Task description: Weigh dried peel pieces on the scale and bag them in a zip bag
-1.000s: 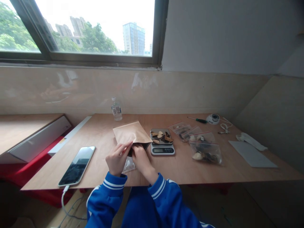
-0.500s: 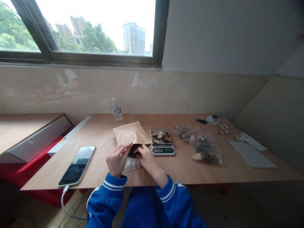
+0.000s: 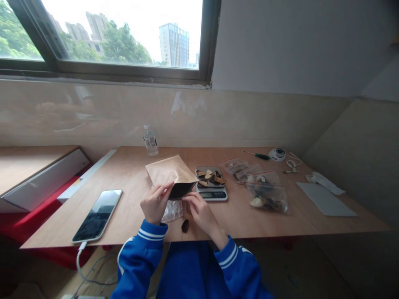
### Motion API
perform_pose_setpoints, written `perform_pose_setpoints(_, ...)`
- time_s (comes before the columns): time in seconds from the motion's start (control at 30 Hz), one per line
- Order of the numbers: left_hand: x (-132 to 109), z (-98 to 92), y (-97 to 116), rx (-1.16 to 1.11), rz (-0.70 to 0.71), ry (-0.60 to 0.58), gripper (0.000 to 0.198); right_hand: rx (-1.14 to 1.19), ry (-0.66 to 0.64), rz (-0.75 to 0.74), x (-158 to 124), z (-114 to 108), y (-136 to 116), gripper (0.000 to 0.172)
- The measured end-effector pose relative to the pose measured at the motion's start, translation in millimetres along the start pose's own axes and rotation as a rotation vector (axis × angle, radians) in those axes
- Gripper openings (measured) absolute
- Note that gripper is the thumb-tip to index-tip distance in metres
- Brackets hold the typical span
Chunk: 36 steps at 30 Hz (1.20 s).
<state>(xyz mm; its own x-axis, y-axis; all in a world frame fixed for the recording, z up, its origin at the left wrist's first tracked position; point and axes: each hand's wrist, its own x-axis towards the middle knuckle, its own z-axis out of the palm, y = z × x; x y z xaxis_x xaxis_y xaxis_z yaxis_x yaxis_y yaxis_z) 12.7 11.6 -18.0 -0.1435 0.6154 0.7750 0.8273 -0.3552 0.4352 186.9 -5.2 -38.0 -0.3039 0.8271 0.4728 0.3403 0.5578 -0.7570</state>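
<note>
The brown paper pouch (image 3: 170, 174) lies on the desk (image 3: 131, 174), long axis running away, dark open mouth toward the person — left hand (image 3: 155, 204) fingers pinching its lip, right hand (image 3: 201, 211) fingers loosely curled, empty, beside a dark piece (image 3: 185, 225) — scale (image 3: 211, 183) holding dried slices
</note>
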Motion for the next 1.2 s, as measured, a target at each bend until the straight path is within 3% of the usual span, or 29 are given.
perform_pose_setpoints(0.23, -8.9, 10.5, -12.2, 0.080, 0.044, 0.053, 0.017, -0.111, -0.273, -0.022, -38.9, -1.2, -14.0, 0.024)
perform_pose_setpoints(0.4, -12.9, 12.6, -18.0, 0.060, 0.100, 0.160, 0.021, -0.039, -0.288, 0.042, -50.2, -1.9, -3.6, 0.028)
perform_pose_setpoints(0.53, -15.4, 15.1, -22.8, 0.049, 0.179, 0.261, 0.028, -0.055, -0.289, 0.078, -48.2, -8.5, -3.6, 0.019)
perform_pose_setpoints(0.67, -17.5, 18.5, -27.6, 0.043, 0.263, 0.294, 0.032, -0.104, -0.285, 0.121, -45.3, -8.2, -6.7, 0.007)
perform_pose_setpoints(0.77, -18.8, 19.9, -30.2, 0.043, 0.277, 0.317, 0.030, -0.096, -0.272, 0.150, -45.3, -2.8, -5.7, 0.010)
perform_pose_setpoints(0.87, -20.1, 20.1, -31.7, 0.055, 0.279, 0.329, 0.028, -0.027, -0.232, 0.157, -45.2, -0.9, -2.2, 0.015)
perform_pose_setpoints(0.97, -20.5, 19.5, -31.3, 0.052, 0.274, 0.314, 0.027, 0.049, -0.162, 0.158, -38.7, -13.0, 4.4, 0.015)
perform_pose_setpoints(1.13, -18.9, 18.4, -28.1, 0.038, 0.267, 0.321, 0.028, -0.115, 0.201, 0.202, -10.1, -64.3, 28.1, 0.007)
perform_pose_setpoints(1.2, -18.2, 18.2, -27.2, 0.037, 0.271, 0.331, 0.029, -0.258, 0.228, 0.159, 1.0, -82.1, 40.4, 0.006)
